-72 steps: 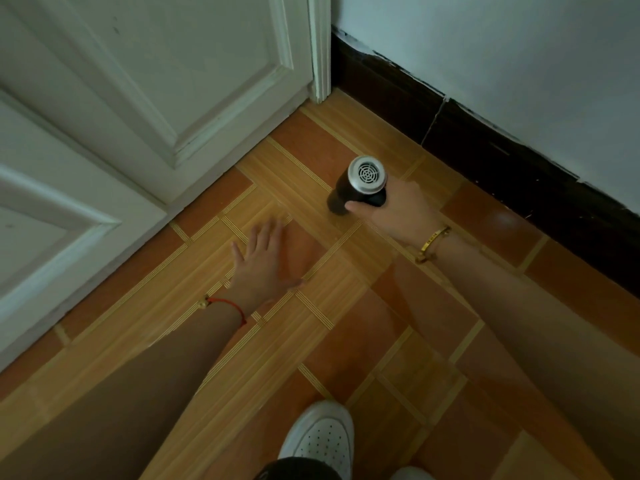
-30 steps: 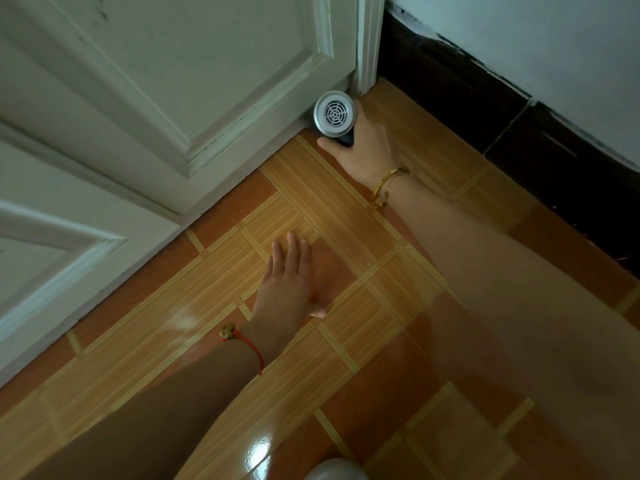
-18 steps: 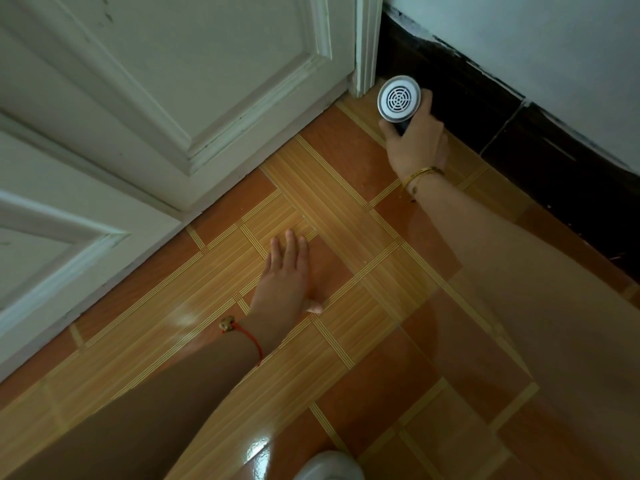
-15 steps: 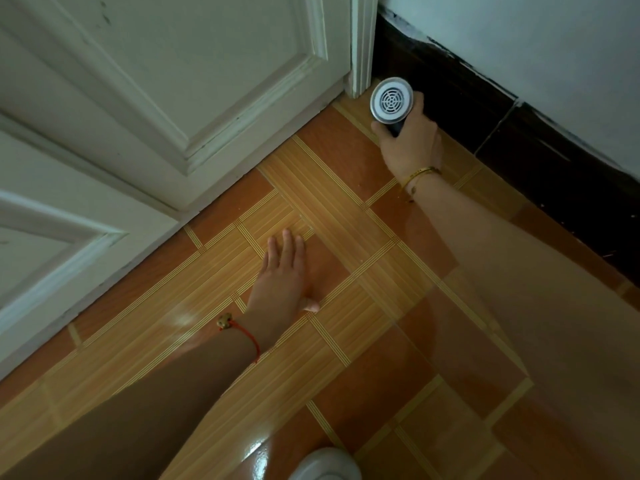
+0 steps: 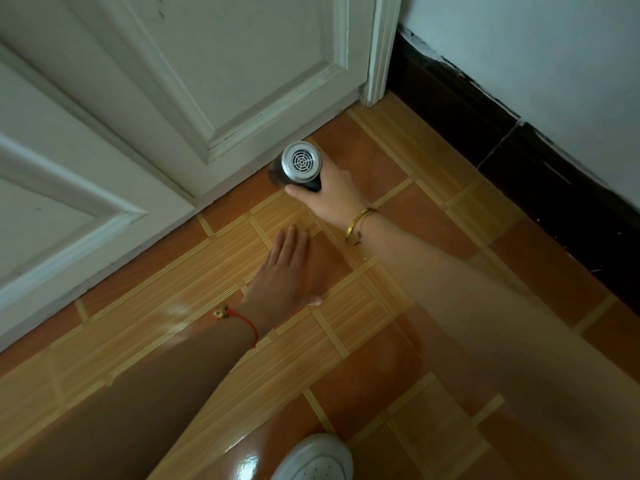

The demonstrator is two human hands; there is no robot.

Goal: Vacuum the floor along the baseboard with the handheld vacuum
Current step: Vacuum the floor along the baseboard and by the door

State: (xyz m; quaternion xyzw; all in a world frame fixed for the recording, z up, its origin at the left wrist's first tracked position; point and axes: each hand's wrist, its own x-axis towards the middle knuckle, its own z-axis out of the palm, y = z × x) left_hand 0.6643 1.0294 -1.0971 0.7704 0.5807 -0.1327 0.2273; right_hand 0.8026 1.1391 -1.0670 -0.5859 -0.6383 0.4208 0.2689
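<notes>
Right hand (image 5: 330,192) is wrapped around the handheld vacuum (image 5: 298,168), body upright-ish with the silver vented end cap facing the camera and the nozzle end pointing down toward the floor (image 5: 398,341); nozzle itself is hidden under the body, so can't tell if it's touching the tile. Vacuum sits just beside the bottom edge of the white door (image 5: 214,98), left of the door frame (image 5: 375,57), and well apart from the dark baseboard (image 5: 519,161) running along the wall on the right. Left hand (image 5: 284,271) is flat on the floor, fingers together and extended, holding nothing, looks like it's bracing body weight. White shoe (image 5: 313,457) at the bottom edge. My read: the pass is at the door threshold, near the corner. To do it well: keep the nozzle low and tight into the floor/door seam, move slow and steady so suction gets time at the crack, then carry the line around the frame foot into the corner and along the baseboard with overlapping strokes. Tilt the body slightly so the intake edge meets the joint rather than hovering. Keep the left palm planted for balance, shift it only between strokes. Risk: knocking the end cap on the door panel.
</notes>
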